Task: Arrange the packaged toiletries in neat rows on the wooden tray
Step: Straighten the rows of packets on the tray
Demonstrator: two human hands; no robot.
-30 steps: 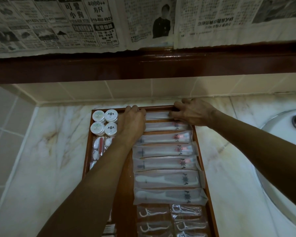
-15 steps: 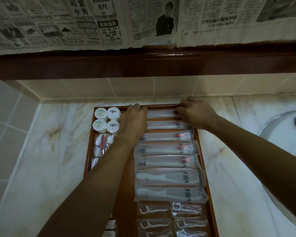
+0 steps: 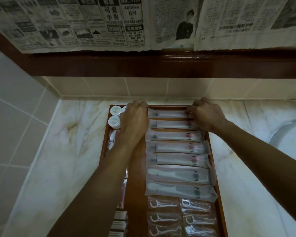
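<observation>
Marble counter (image 3: 61,151) carries my wooden tray (image 3: 217,168), pushed toward the tiled wall at twelve o'clock. Long packets (image 3: 176,159) fill its right column in rows. My left hand (image 3: 134,122) and right hand (image 3: 206,115), fingers curled, pinch the ends of the topmost packet (image 3: 167,113) at the tray's far edge.
</observation>
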